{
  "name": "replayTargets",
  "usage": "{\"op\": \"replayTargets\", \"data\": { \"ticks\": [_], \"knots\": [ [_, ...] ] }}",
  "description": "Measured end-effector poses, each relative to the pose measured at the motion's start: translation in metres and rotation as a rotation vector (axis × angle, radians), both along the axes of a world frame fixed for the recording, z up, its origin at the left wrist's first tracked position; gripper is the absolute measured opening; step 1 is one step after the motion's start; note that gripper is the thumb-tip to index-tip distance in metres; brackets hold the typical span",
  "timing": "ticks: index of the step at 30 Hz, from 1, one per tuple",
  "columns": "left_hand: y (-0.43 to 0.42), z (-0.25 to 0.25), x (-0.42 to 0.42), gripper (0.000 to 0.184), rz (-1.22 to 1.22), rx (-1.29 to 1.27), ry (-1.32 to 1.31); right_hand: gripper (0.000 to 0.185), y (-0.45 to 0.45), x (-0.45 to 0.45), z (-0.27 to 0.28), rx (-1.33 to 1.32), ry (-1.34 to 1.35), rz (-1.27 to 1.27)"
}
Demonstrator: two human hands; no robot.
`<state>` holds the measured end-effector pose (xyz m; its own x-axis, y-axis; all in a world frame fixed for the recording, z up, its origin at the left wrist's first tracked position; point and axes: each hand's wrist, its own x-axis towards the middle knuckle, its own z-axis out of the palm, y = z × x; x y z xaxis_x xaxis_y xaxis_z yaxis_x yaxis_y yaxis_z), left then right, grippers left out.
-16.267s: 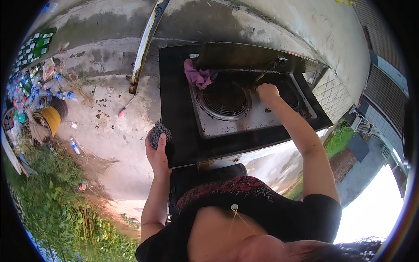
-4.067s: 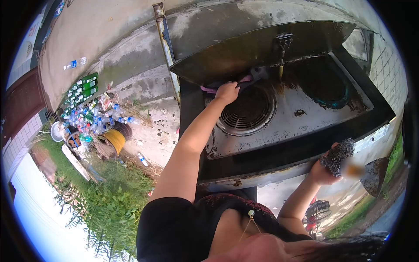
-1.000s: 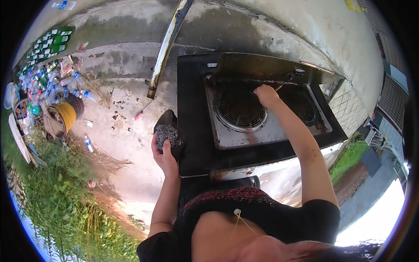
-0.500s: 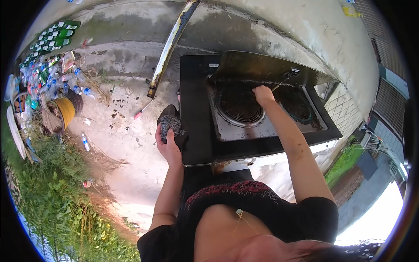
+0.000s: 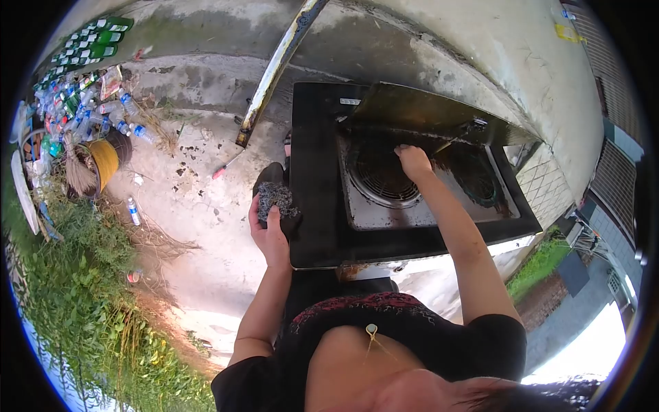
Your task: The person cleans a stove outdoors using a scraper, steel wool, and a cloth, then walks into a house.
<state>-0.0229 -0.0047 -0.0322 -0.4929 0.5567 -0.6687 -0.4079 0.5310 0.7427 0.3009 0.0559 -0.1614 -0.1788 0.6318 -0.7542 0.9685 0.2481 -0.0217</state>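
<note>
On my feed a pole [image 5: 278, 69] reaches near the cooker hood [image 5: 316, 172], its flap [image 5: 405, 113] up behind the right hand [image 5: 414, 163], whose grip over the grille [image 5: 374, 184] I cannot tell, the left hand [image 5: 271, 237] clamping a scourer [image 5: 273, 199] just beside, bottles [image 5: 84, 122] heaped by a bucket [image 5: 106, 167].

Red-handled tool [image 5: 220, 172] on the ground [image 5: 213, 257] beyond the left fingers [image 5: 274, 220], rust-marked post [image 5: 281, 69] past it. Well left of those fingers: heaped plastic bottles [image 5: 84, 113], yellow bucket [image 5: 104, 168] beside. Leafy plants [image 5: 89, 288] left and back.
</note>
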Motion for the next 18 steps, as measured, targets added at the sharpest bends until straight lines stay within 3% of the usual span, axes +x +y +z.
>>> {"op": "replayTargets", "data": {
  "ticks": [4, 5, 12, 15, 18],
  "knots": [
    [-0.007, 0.001, -0.002, 0.035, -0.026, -0.025, 0.042, 0.037, -0.009, 0.016, 0.002, 0.148, 0.134, -0.056],
    [-0.004, 0.005, 0.0, 0.035, -0.039, -0.029, 0.053, 0.039, -0.004, 0.01, 0.01, 0.046, 0.091, -0.088],
    [0.002, 0.006, 0.0, 0.035, -0.067, -0.026, 0.056, 0.03, -0.007, -0.008, -0.027, 0.073, 0.117, -0.184],
    [0.011, 0.002, 0.002, 0.035, -0.063, 0.025, 0.053, 0.027, 0.01, -0.048, 0.01, -0.056, 0.017, -0.013],
    [0.001, 0.007, 0.001, 0.035, -0.083, -0.029, 0.037, 0.024, 0.001, -0.04, -0.011, 0.122, 0.065, -0.132]
  ]
}}
